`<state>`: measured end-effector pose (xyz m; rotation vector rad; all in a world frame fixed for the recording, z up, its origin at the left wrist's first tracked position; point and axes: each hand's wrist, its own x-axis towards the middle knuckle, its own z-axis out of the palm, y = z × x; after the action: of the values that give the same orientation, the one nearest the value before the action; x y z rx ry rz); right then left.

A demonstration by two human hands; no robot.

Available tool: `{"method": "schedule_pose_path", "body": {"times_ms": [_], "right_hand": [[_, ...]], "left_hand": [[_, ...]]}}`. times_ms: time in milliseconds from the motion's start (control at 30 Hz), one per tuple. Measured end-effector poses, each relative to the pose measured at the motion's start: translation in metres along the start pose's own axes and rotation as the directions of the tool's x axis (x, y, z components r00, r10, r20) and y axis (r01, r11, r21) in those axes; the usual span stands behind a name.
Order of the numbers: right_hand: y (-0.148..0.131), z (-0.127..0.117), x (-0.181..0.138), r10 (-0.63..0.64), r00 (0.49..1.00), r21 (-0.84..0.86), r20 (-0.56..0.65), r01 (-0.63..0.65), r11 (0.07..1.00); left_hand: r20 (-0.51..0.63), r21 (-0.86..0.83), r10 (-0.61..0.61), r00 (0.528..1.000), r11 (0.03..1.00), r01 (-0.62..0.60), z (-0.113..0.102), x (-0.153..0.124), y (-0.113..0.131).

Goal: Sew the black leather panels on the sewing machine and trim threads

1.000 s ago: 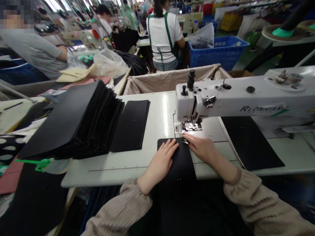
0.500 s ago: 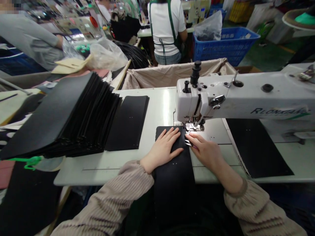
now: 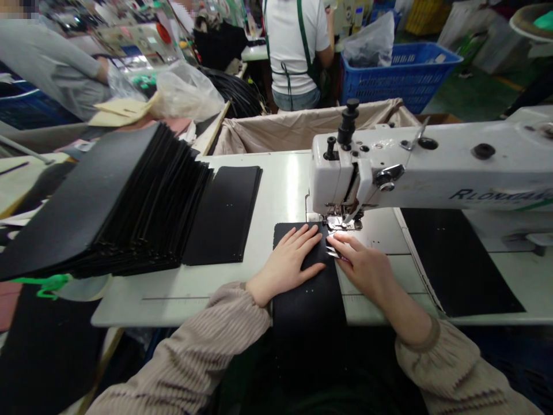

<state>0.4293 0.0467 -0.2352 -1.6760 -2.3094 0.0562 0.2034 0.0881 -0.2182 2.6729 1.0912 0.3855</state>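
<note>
Taking the two hands as the middle of a clock dial, we see pale tabletop (image 3: 280, 193) open at 11 o'clock, and a bare strip along its front edge at 8. Room tightens at 1 to 2 o'clock, where the white sewing machine (image 3: 415, 164) has its presser foot just beside the fingertips. A tall stack of black panels (image 3: 95, 190) at 9 to 10 o'clock and a lower stack (image 3: 224, 213) at 10 border the left side; a loose black panel (image 3: 466, 265) lies at 3.

The black work panel (image 3: 309, 311) is under the hands, its long axis running from 12 to 6 o'clock. Its far end lies flat, just short of the machine's foot; its near part passes over the table edge and blends into dark clothing. The left hand (image 3: 283, 262) presses flat on it, fingers spread, thumb apart, gripping nothing. The right hand (image 3: 367, 271) is at the panel's right edge, fingers curled around small metal snips (image 3: 332, 252), blades showing.

Beyond, at 11 o'clock, we find a cloth-lined bin (image 3: 276, 132), its bottom hidden; at 1, a blue basket (image 3: 389, 86) holds a clear plastic bag (image 3: 371, 46).
</note>
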Motion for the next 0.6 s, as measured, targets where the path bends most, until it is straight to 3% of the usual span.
{"method": "schedule_pose_path", "body": {"times_ms": [600], "right_hand": [[0.0005, -0.0003, 0.0008, -0.012, 1.000, 0.001, -0.010, 0.012, 1.000]], "left_hand": [[-0.018, -0.010, 0.003, 1.000, 1.000, -0.003, -0.0016, 0.0048, -0.0044]]}}
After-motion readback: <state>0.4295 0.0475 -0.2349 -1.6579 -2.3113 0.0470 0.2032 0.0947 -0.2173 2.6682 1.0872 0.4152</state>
